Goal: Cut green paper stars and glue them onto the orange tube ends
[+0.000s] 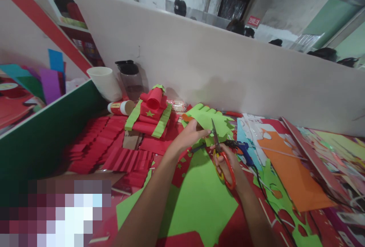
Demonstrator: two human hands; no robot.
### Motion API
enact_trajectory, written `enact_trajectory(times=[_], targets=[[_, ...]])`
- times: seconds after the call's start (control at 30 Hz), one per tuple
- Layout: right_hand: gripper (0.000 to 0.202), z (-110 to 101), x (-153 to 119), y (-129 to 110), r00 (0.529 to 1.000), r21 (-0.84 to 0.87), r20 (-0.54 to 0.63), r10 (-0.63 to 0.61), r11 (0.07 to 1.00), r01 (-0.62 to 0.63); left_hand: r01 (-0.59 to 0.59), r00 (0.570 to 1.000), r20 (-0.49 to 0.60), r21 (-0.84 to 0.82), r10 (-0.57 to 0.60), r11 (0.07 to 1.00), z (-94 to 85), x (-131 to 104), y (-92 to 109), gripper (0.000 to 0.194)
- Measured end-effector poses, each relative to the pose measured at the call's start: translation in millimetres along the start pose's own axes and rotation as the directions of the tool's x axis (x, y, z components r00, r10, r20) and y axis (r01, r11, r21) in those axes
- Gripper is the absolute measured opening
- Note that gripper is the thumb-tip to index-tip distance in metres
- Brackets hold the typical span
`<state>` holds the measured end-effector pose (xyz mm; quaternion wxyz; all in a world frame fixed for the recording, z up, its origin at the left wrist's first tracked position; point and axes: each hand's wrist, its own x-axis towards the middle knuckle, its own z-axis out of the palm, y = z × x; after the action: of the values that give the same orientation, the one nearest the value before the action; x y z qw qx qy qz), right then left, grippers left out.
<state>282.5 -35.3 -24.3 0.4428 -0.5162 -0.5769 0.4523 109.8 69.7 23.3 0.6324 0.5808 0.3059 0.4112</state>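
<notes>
My right hand [225,161] grips a pair of scissors [224,163] by its red and yellow handles, the blades pointing up and away from me. Close to the blades, my left hand [195,133] has its fingertips pinched on what looks like a small piece of green paper [212,131], partly hidden by the blade. Below my hands lies a large sheet of green paper [196,201]. Behind them rests a cut and curled green paper piece [219,123]. Small green cut-outs lie on red paper [179,167] beside my left wrist.
A red and green paper model [149,114] stands at the back left, near pleated red paper [128,159], a white cup [105,83] and a lidded bottle [129,78]. To the right are a blue glue gun [245,152] with its cord and orange paper [288,167]. A white partition [228,68] rises behind.
</notes>
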Motion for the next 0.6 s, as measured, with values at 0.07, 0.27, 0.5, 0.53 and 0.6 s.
enact_trajectory(times=[0.07,0.27,0.5,0.53,0.6], targets=[[0.051,-0.5,-0.9,-1.9,1.0,-0.017,0.001,-0.002,1.0,0.002,-0.015,1.0,-0.017,-0.027,0.014,1.0,0.2,-0.1,0.1,0.023],[0.049,-2.3,0.2,3.3,0.999,-0.005,0.003,0.048,0.999,-0.048,-0.059,0.998,0.0,-0.088,0.059,0.994,-0.4,0.8,-0.6,0.037],[0.051,-3.4,2.1,7.6,0.998,-0.003,-0.027,0.058,0.998,-0.058,-0.101,0.995,0.023,-0.034,0.102,0.994,-0.6,1.9,-2.7,0.037],[0.052,-3.6,2.2,7.6,0.998,-0.001,-0.024,0.061,0.998,-0.061,-0.109,0.994,0.027,-0.02,0.11,0.994,-0.9,2.2,-3.3,0.035],[0.054,-3.9,2.2,6.9,0.998,-0.002,-0.022,0.065,0.998,-0.065,-0.124,0.992,0.034,-0.009,0.124,0.992,-1.1,3.1,-4.7,0.036]])
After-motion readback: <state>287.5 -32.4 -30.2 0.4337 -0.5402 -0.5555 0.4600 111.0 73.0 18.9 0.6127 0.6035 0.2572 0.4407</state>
